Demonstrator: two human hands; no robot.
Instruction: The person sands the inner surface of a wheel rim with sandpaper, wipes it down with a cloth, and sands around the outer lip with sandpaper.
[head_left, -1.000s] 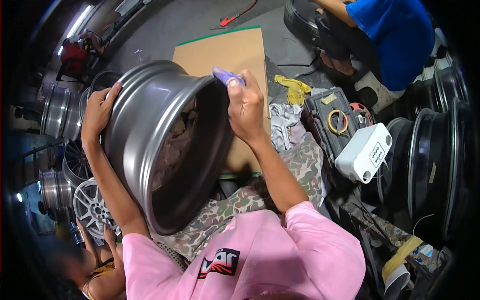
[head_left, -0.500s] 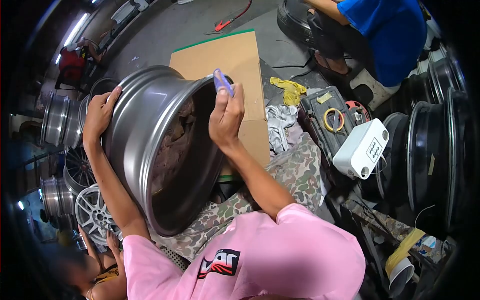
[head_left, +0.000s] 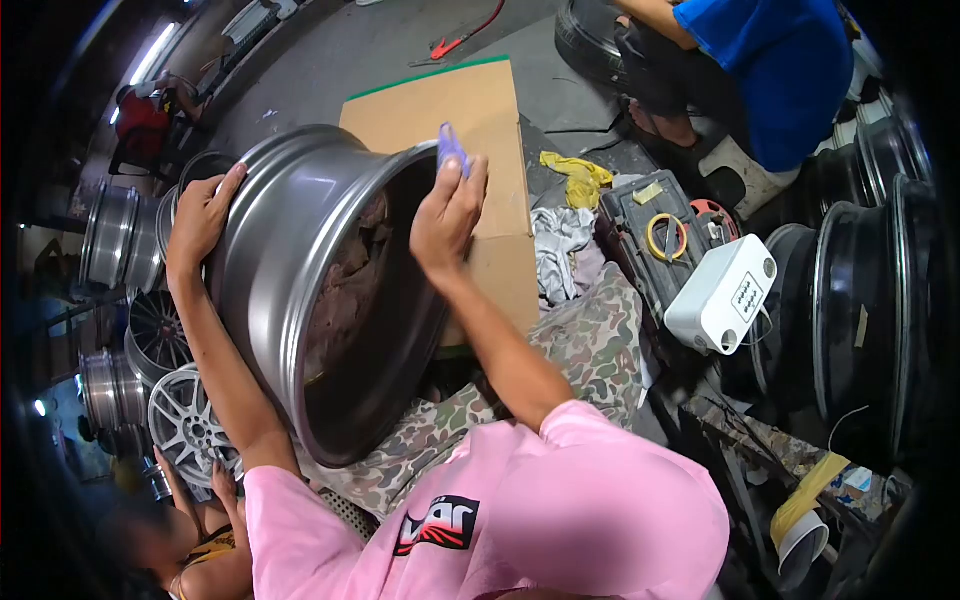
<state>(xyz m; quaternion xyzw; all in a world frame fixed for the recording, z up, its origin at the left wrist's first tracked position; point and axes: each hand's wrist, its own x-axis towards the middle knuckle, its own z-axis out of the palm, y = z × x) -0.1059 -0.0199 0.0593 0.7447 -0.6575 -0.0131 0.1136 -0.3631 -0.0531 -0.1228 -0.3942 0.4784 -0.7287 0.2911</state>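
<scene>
A large grey metal wheel rim (head_left: 290,240) stands tilted on its side over my lap, its open barrel facing right. Brownish crumpled material (head_left: 345,280) lies inside. My left hand (head_left: 203,218) grips the rim's far-left edge, thumb on top, the other fingers partly hidden. Pinched in my right hand (head_left: 448,215), at the upper lip of the opening, is a small purple sheet (head_left: 451,146); its exact kind is unclear. Beneath the rim are a cardboard sheet (head_left: 505,270) and camouflage cloth (head_left: 590,345).
To the right are a tool case (head_left: 640,225), a yellow tape roll (head_left: 667,238), a white power-outlet box (head_left: 720,295) and stacked dark rims (head_left: 855,310). A person in blue (head_left: 770,80) crouches at upper right. Another person's hands (head_left: 222,480) touch a white spoked wheel (head_left: 190,425) at lower left.
My right hand has shifted slightly left with the purple sheet along the rim's lip. My left hand keeps its hold, and the rim has barely moved.
</scene>
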